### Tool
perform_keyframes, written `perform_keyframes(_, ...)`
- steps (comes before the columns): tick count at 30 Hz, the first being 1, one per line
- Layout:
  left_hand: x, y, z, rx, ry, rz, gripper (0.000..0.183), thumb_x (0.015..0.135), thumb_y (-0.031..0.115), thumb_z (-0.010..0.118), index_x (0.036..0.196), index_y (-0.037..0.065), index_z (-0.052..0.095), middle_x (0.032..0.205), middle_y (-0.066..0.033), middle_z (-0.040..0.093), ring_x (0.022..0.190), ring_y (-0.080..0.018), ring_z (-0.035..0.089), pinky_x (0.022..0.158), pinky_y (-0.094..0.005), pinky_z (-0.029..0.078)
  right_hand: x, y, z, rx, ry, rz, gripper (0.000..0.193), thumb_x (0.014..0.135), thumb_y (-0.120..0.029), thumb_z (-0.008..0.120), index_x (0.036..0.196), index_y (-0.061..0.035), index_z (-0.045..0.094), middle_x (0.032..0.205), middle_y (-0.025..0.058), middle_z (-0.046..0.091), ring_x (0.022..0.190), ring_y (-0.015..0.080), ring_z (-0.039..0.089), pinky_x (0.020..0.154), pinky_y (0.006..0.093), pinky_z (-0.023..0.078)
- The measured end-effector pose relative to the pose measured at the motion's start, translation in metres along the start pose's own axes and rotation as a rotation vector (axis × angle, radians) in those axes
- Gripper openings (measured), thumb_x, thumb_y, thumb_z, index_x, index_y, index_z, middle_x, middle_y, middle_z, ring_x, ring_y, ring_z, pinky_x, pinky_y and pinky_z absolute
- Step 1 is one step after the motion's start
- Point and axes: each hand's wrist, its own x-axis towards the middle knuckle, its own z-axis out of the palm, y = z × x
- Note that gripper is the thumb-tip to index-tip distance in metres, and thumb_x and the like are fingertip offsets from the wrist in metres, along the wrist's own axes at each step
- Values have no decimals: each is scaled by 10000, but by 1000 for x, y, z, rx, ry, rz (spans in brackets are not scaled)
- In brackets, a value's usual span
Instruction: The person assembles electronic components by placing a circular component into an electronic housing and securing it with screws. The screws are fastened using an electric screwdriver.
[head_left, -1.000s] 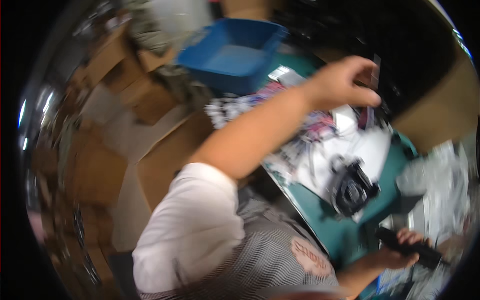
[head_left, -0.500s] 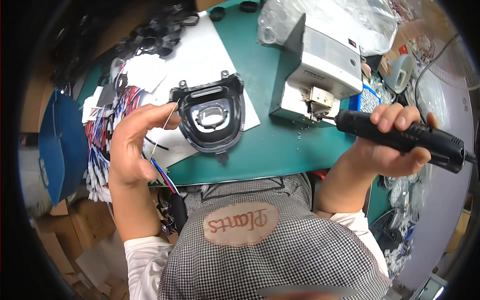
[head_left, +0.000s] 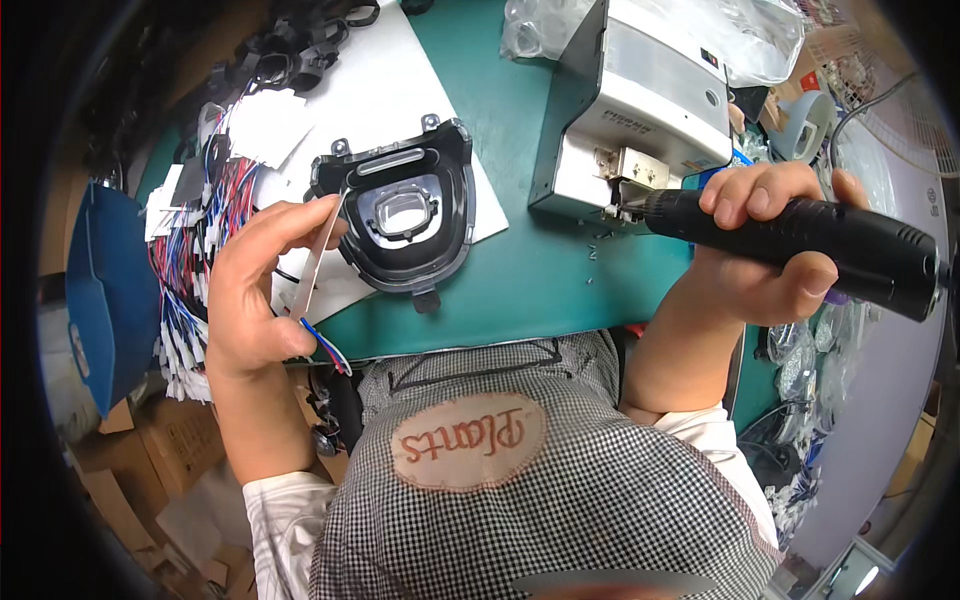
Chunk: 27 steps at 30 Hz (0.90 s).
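My left hand (head_left: pixel 255 285) pinches a thin white strip with coloured wires (head_left: pixel 312 275) hanging from its lower end. It sits just left of a black plastic housing (head_left: pixel 405 220) with a clear window in its middle, which lies on white paper (head_left: pixel 385 85) on the green mat (head_left: pixel 545 275). My right hand (head_left: pixel 765 255) grips a black electric screwdriver (head_left: pixel 830 240). The tool's tip points left into a metal bracket on the front of a grey-and-white machine (head_left: pixel 640 105).
A heap of red, blue and white wire bundles (head_left: pixel 195 250) lies at the mat's left edge. A blue bin (head_left: pixel 100 285) stands further left, cardboard boxes (head_left: pixel 150 460) below it. Black parts (head_left: pixel 295 50) are piled at the back. Plastic bags (head_left: pixel 740 30) and cables crowd the right.
The view swung from the left side back over the mat. My left hand came back from reaching left and now holds the wired strip by the housing. My right hand keeps the screwdriver at the machine.
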Motion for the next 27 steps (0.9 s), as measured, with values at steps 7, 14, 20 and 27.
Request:
perform_keyframes(7,2,-1,7,107,112,-39,959,571,705,724,1166,-36,593,969,-126,627,905,-220,598,844,-329,453,1,13,4,388,-171,127,745,825,-473,645,1316,-16,321,784,140,534,554,206,535,525,355,497)
perform_keyframes(14,13,10,29,750,184,91,618,550,239,788,1105,28,618,1115,-141,592,1055,-326,539,906,-413,424,7,10,32,612,-461,126,682,860,-488,554,1361,-57,384,899,100,487,686,187,519,624,339,447)
perform_keyframes(20,24,5,49,833,227,121,621,563,265,793,1108,37,604,1174,-131,586,1224,-357,457,1025,-468,344,7,19,64,655,-511,62,687,857,-528,542,1351,-72,401,903,98,495,670,181,510,616,345,446)
perform_keyframes(27,32,-2,55,869,179,115,633,599,305,780,1141,48,576,1158,-121,597,1210,-362,470,1059,-499,303,-6,37,85,604,-370,86,706,851,-588,512,1369,-127,380,869,99,499,629,188,512,604,368,457)
